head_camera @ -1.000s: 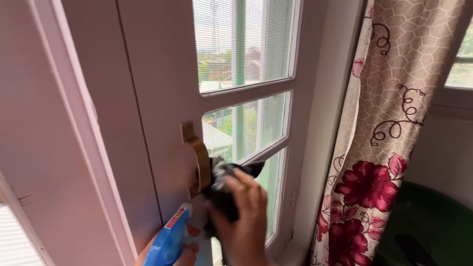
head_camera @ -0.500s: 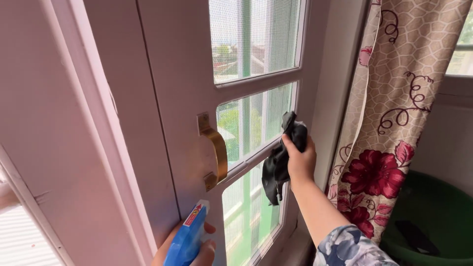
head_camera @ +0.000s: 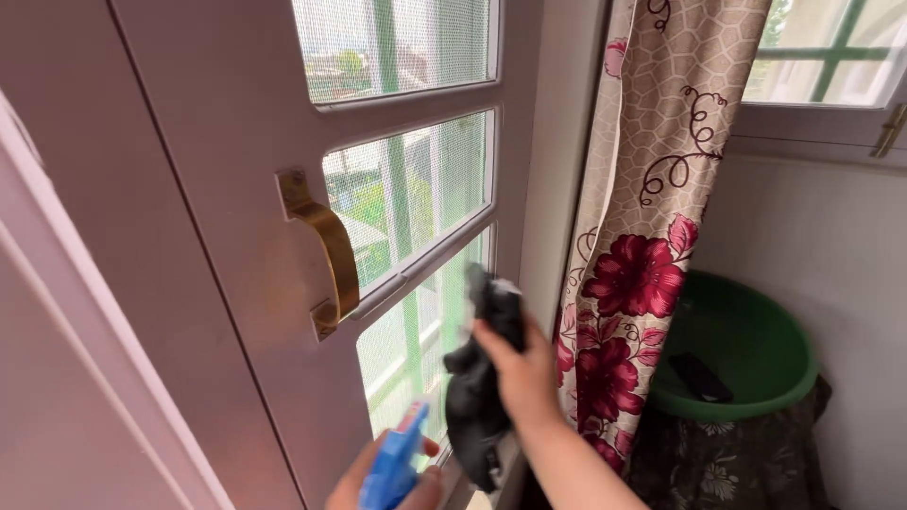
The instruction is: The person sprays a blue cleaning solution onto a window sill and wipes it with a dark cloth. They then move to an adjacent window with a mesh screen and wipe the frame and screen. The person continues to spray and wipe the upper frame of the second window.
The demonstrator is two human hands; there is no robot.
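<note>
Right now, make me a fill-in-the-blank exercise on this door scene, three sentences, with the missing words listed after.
1. The right hand grips a crumpled ____ cloth by the door's lowest pane.
2. The left hand holds a ____ spray bottle.
3. Beside the flowered curtain stands a ____ tub.

Missing words: black; blue; green

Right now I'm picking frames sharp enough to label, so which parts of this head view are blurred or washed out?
Head view: the right hand and black cloth are motion-smeared; the blue spray bottle in the left hand is soft; the brass handle and floral curtain stay sharp; the daylit upper pane looks pale and hazy.
</note>
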